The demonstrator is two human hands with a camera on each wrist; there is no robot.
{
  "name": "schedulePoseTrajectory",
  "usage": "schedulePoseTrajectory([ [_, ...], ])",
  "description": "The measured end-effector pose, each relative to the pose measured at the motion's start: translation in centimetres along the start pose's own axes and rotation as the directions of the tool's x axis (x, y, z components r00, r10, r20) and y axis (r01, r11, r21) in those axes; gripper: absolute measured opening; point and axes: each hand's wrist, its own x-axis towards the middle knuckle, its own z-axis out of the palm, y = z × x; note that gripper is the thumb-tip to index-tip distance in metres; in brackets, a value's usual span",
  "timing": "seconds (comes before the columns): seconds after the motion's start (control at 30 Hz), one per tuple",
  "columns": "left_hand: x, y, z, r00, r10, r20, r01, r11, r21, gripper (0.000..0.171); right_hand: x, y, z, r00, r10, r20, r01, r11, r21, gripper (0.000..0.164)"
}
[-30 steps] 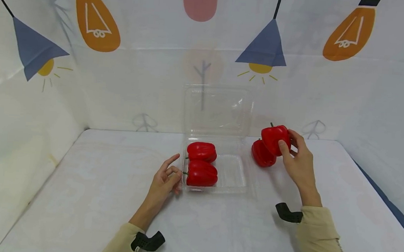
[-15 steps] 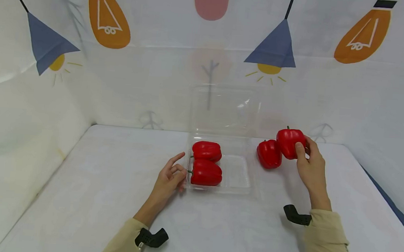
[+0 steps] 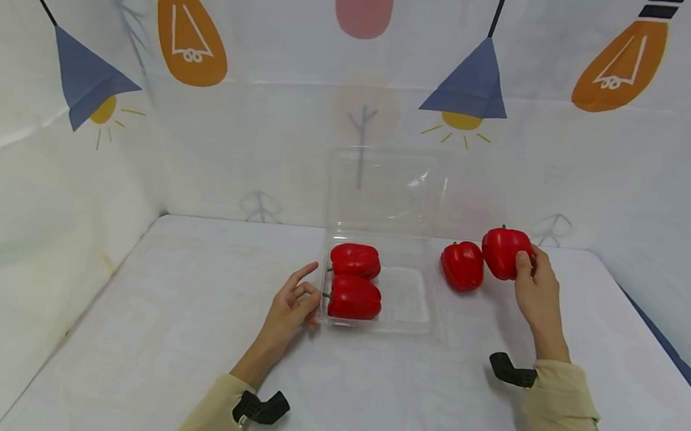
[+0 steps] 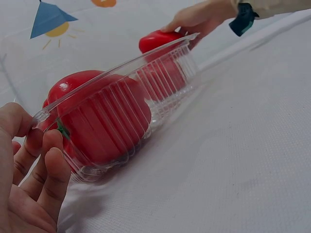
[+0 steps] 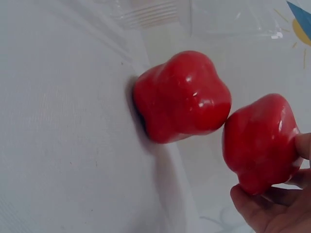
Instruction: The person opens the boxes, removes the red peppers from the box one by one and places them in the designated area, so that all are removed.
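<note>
My right hand (image 3: 539,295) grips a red bell pepper (image 3: 503,253), its green stem pointing up, raised above the table. Just left of it, a second red bell pepper (image 3: 462,265) rests on the table; the right wrist view shows the held pepper (image 5: 262,143) close against it. A clear plastic clamshell container (image 3: 400,325) stands with its lid raised. Two more red bell peppers, a rear one (image 3: 355,259) and a front one (image 3: 354,297), lie on their sides in its left half. My left hand (image 3: 291,307) pinches the container's left rim at the front corner.
The raised clear lid (image 3: 384,188) stands behind the container, near the printed backdrop (image 3: 236,139). A white cloth covers the table (image 3: 368,393). Dark wrist mounts (image 3: 260,408) are worn at both sleeves.
My right hand has moved the held pepper rightward and slightly down, off the one beside it, which now sits more upright. My left hand stays at the container's rim; the head view has shifted slightly.
</note>
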Motion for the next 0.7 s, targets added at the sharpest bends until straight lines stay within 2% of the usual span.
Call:
schedulePoseTrajectory([
  [0.3, 0.3, 0.0, 0.2, 1.000, 0.003, 0.019, -0.003, 1.000, -0.015, 0.057, 0.2, 1.3, -0.4, 0.998, 0.068, 0.012, -0.068, 0.998, -0.005, 0.062],
  [0.5, 0.1, 0.1, 0.3, 1.000, -0.008, 0.000, 0.008, 1.000, -0.014, 0.057, 0.4, 1.9, -0.2, 0.994, 0.101, 0.043, -0.101, 0.995, -0.013, 0.062],
  [0.7, -0.2, 0.1, 0.1, 1.000, -0.006, -0.007, 0.006, 1.000, -0.009, 0.057, 0.7, 2.5, 0.3, 0.993, 0.101, 0.056, -0.101, 0.995, -0.008, 0.062],
])
